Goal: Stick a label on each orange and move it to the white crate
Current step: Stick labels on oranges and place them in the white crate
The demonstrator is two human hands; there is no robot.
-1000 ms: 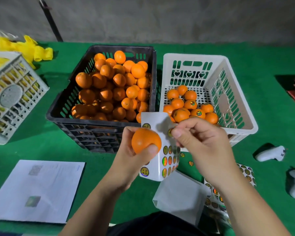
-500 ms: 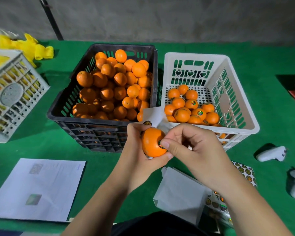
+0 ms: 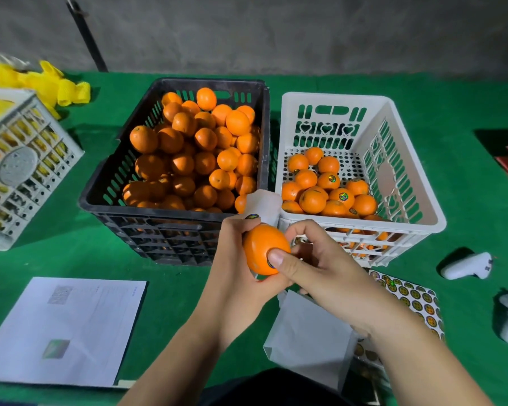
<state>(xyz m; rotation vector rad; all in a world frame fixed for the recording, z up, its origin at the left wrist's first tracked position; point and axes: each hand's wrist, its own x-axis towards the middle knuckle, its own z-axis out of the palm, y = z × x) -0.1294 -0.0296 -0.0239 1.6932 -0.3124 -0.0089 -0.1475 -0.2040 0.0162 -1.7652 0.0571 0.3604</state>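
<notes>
while the left hand (image 3: 235, 268) cups an orange (image 3: 263, 249) from below and behind, with its fingers curled round the fruit, the right hand (image 3: 314, 268) meets it from the other side, its thumb (image 3: 277, 257) pressed flat on a small round label (image 3: 272, 262) on the orange's near face. the right hand's other fingers are curled behind the fruit. the left hand also holds a white sticker sheet (image 3: 263, 208) behind the orange, and the sheet's top edge stands up above the fingers. the orange is held in the air just in front of the gap between the two crates, above the green table (image 3: 173, 288).

the black crate (image 3: 159, 227) on the left is piled high with unlabelled oranges (image 3: 194, 159). the white crate (image 3: 393, 227) stands just beside it on the right and holds a smaller heap of oranges (image 3: 329, 191) on its floor, several showing round stickers. under the right forearm lie a blank white backing sheet (image 3: 308, 338) and a sheet of round stickers (image 3: 408, 297). a printed paper (image 3: 65, 329) lies at the near left. a grey lattice crate (image 3: 21, 168) with yellow netting (image 3: 56, 86) behind it sits at the far left, and a white controller (image 3: 467, 266) lies at the right.
</notes>
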